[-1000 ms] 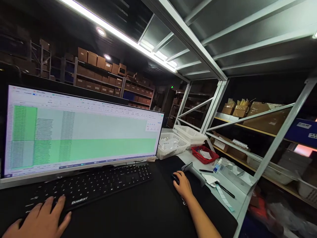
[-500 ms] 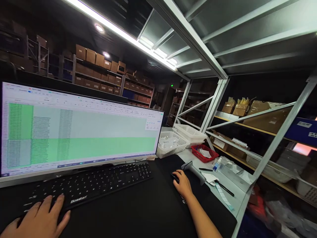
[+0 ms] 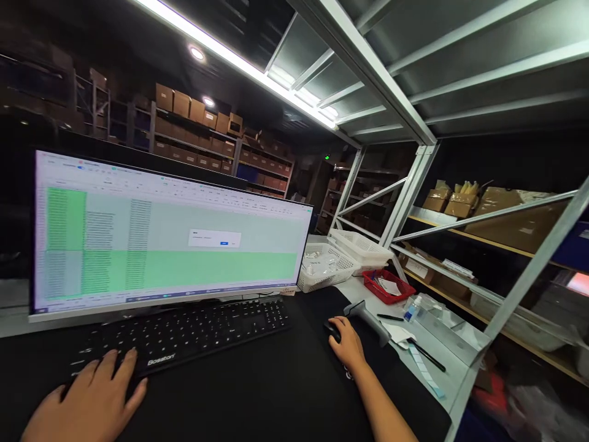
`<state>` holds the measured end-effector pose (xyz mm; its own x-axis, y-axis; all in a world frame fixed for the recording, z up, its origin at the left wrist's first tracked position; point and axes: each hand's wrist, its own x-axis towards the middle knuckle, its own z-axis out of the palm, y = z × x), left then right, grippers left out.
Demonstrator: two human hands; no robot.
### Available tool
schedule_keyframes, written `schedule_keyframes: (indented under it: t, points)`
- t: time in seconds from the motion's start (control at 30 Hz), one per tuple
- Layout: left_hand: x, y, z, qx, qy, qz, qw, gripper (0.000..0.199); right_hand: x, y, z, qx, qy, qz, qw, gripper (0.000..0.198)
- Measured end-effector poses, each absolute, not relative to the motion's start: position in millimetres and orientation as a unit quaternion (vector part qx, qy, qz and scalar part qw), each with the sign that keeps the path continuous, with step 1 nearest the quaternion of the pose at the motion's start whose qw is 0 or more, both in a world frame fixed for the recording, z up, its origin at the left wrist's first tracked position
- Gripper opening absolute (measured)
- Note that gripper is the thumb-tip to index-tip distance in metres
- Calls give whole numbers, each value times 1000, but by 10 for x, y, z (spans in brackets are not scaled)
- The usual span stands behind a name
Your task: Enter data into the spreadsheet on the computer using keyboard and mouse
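My left hand (image 3: 94, 396) rests with fingers spread over the lower left keys of a black keyboard (image 3: 193, 334) and grips nothing. At the right, my right hand (image 3: 348, 345) is closed over a black computer mouse (image 3: 332, 331) on a black desk mat (image 3: 257, 387). Behind the keyboard stands a wide monitor (image 3: 175, 239) showing a spreadsheet with green-filled rows and a small pop-up box with a blue button. Just beyond my right hand lies a grey handheld barcode scanner (image 3: 368, 320).
White perforated baskets (image 3: 326, 267) and a red basket (image 3: 389, 286) stand right of the monitor. A small bottle (image 3: 412, 308), black pens, paper and a label strip (image 3: 426, 371) lie by the desk's right edge. Metal shelving (image 3: 414, 184) holds cardboard boxes (image 3: 515, 215).
A small pop-up box has appeared mid-screen, and a panel at the screen's upper right is gone. The view has shifted slightly left. Both hands stay on the keyboard and mouse.
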<state>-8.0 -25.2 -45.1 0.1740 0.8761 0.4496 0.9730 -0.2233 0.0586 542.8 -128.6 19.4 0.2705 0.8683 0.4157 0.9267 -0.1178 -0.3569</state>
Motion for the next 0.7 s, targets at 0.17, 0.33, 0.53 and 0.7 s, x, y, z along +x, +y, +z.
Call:
schedule_keyframes:
  t: [0.17, 0.33, 0.53, 0.7]
  points:
    - [71, -555, -46, -737, -611, -204, 203, 78, 5447, -1289, 141, -724, -627, -52, 284, 47]
    - [97, -602, 42, -742, -619, -168, 198, 72, 5465, -1272, 107, -721, -631, -57, 282, 46]
    - [114, -629, 61, -732, -637, -130, 203, 68, 5461, -1274, 110, -727, -627, -51, 276, 47]
    - [129, -633, 67, -727, -647, -129, 189, 67, 5485, -1277, 94, -721, -633, -44, 277, 48]
